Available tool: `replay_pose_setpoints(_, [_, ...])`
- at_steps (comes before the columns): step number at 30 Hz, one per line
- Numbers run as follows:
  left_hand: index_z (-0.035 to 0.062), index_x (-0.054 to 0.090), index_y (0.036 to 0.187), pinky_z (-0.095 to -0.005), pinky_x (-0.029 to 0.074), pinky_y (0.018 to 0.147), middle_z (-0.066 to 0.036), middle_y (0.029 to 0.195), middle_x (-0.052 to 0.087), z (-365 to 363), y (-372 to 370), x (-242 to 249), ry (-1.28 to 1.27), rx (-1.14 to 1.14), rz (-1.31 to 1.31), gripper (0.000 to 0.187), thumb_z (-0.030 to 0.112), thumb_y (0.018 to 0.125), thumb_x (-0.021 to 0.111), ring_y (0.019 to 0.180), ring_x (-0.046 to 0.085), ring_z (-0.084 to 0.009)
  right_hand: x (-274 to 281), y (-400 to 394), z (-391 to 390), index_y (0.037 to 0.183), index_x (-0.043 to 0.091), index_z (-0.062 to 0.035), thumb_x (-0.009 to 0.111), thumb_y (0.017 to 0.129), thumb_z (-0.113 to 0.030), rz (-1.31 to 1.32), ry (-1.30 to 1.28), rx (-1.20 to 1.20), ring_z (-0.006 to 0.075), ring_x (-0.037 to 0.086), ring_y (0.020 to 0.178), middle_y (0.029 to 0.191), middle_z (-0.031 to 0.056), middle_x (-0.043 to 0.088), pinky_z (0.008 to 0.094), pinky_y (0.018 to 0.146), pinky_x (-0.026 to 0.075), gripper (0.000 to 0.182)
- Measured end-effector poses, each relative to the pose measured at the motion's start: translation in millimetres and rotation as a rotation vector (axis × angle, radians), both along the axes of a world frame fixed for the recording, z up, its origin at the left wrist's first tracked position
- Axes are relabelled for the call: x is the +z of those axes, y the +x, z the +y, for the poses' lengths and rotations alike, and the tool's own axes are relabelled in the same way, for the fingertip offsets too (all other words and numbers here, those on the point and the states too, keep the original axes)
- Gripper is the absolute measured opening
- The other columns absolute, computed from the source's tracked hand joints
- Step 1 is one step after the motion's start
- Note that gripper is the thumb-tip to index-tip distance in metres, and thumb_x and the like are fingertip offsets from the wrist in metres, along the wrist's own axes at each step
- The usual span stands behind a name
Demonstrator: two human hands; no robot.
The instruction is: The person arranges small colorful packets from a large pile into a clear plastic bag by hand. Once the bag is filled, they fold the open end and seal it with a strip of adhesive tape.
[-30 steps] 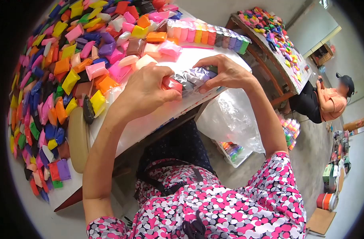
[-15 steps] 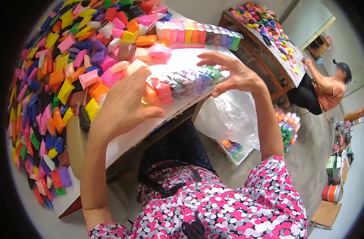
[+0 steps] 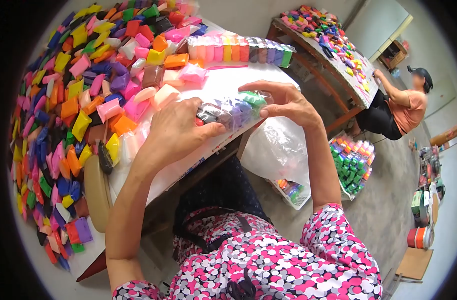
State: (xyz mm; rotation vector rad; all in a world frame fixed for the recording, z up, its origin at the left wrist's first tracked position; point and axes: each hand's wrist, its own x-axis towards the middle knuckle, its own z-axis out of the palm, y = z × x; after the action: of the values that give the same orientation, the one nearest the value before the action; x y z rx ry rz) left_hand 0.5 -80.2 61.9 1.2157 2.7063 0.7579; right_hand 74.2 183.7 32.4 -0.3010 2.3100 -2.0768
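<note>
A clear plastic bag with a row of small coloured packets (image 3: 233, 113) lies along the front edge of the white table, its black, grey, purple and green packets showing. My left hand (image 3: 181, 131) is closed over the left end of this bag and hides the packets there. At the green end, my right hand (image 3: 292, 106) grips the bag between thumb and fingers. Just beyond it lies a second filled bag (image 3: 238, 50), with packets lined up from pink through yellow, red and black to green. Neither hand touches that one.
Loose coloured packets (image 3: 78, 90) are heaped over the table's left side, beside a tan oblong object (image 3: 97, 192). Below the table stand a white basket (image 3: 302, 201) with a clear plastic sheet (image 3: 276, 147) and more packed bags (image 3: 352, 165). A person (image 3: 406, 102) sits at another packet-covered table (image 3: 333, 65).
Both hands have come in from a spread, open position and closed on the two ends of the near bag. The left hand has moved right, covering its red and orange packets.
</note>
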Motion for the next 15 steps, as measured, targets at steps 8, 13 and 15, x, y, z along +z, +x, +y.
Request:
replay_pose_setpoints(8, [0.0015, 0.063, 0.107, -0.0399, 0.047, 0.079, -0.015, 0.091, 0.061, 0.5, 2.9, -9.3, 0.132, -0.006, 0.003, 0.040, 0.020, 0.073, 0.074, 0.088, 0.060, -0.0294, -16.1, -10.9, -12.8, 0.117, 0.067, -0.0029, 0.080, 0.075, -0.007, 0.226, 0.118, -0.064, 0.0093, 0.059, 0.101, 0.111, 0.0020, 0.065, 0.0269, 0.088, 0.050, 0.044])
replay_pose_setpoints(13, [0.0028, 0.060, 0.114, -0.0400, 0.048, 0.081, -0.015, 0.094, 0.063, -13.7, 2.2, -8.4, 0.103, 0.019, 0.115, 0.047, 0.019, 0.072, 0.074, 0.092, 0.062, -0.0313, -20.4, -3.4, -6.8, 0.118, 0.063, -0.0028, 0.078, 0.078, -0.013, 0.132, 0.155, -0.114, 0.0113, 0.062, 0.094, 0.108, 0.0043, 0.065, 0.0268, 0.070, 0.057, 0.044])
replay_pose_setpoints(15, [0.0037, 0.060, 0.117, -0.0413, 0.048, 0.083, -0.016, 0.100, 0.064, -26.0, 3.5, -4.7, 0.038, 0.079, 0.119, 0.051, 0.021, 0.071, 0.074, 0.095, 0.062, -0.0327, -23.5, -1.9, -4.5, 0.121, 0.060, -0.0040, 0.078, 0.077, -0.017, 0.069, 0.120, -0.139, 0.0132, 0.064, 0.092, 0.108, 0.0061, 0.065, 0.0274, 0.058, 0.060, 0.049])
